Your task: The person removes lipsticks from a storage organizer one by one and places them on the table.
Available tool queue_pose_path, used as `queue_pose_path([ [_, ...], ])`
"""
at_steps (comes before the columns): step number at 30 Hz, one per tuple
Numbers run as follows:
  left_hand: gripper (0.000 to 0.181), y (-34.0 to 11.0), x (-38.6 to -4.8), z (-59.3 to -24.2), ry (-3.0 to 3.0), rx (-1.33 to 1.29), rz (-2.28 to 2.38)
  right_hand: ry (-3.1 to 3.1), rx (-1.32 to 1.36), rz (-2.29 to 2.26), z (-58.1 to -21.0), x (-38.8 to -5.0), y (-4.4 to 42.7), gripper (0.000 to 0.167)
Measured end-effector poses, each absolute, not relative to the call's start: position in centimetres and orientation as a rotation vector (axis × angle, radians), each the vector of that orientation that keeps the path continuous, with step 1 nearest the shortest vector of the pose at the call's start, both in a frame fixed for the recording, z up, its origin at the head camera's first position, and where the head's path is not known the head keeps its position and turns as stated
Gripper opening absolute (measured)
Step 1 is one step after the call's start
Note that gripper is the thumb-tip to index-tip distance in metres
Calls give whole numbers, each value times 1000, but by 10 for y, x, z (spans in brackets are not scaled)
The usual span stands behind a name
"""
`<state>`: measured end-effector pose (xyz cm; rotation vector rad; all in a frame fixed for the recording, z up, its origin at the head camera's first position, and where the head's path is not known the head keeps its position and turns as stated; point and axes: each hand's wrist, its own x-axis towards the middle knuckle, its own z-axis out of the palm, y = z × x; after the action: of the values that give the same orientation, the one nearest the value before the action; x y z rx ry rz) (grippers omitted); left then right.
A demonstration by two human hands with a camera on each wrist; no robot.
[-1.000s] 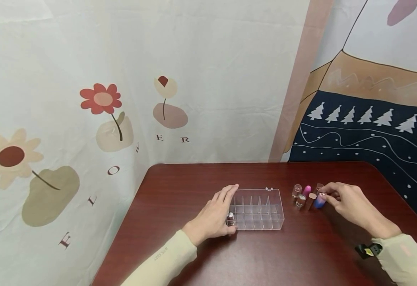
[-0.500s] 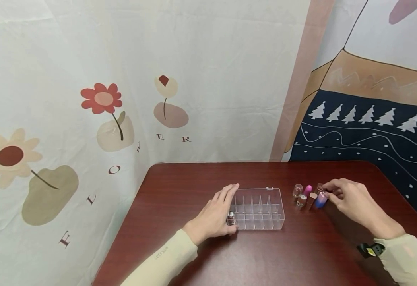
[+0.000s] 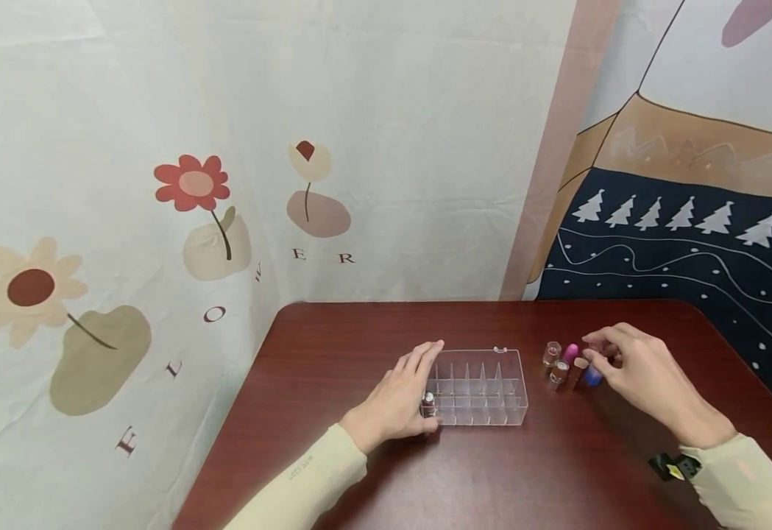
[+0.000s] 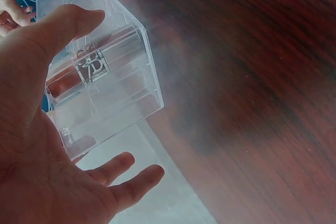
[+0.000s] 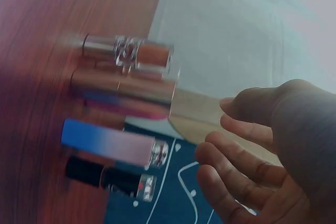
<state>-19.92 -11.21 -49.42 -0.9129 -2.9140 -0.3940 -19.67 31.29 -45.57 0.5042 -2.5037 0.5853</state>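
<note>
My left hand point(image 3: 395, 397) holds the left end of a clear divided lipstick organizer point(image 3: 481, 424), thumb at the front and fingers at the back. In its leftmost front compartment stands a lipstick point(image 3: 428, 400); the left wrist view shows its reddish-brown body through the plastic. My right hand point(image 3: 640, 379) hovers at a group of upright lipsticks, holding nothing. In the right wrist view, its curved fingers are apart from a blue-to-pink lipstick point(image 5: 107, 142), a black one point(image 5: 84, 171), a rose-gold one point(image 5: 142, 90) and a clear-capped one point(image 5: 152, 55). A magenta lipstick point(image 3: 570, 353) stands at the back.
Everything stands on a dark red-brown table point(image 3: 359, 331) with rounded back corners. Behind it hang a pale flower-print cloth point(image 3: 412, 147) and a navy cloth with white trees point(image 3: 677, 250). A dark strap device point(image 3: 675, 467) is on the right wrist.
My right hand has left the top of the blue-to-pink lipstick and shifted up and slightly left over the group. My left hand and the organizer have stayed in place.
</note>
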Motion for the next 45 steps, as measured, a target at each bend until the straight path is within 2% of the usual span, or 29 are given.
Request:
queue_pose_path([
  [19, 137, -111, -201, -497, -2909, -917, -382, -2445, 713, 633, -461, -189, 248, 32],
  [37, 133, -119, -207, -487, -2894, -994, -371, -2455, 953, 684, -463, -197, 186, 31],
  [45, 136, -124, -209, -487, -2903, -1040, -469, -2412, 1055, 688, -471, -199, 163, 25],
])
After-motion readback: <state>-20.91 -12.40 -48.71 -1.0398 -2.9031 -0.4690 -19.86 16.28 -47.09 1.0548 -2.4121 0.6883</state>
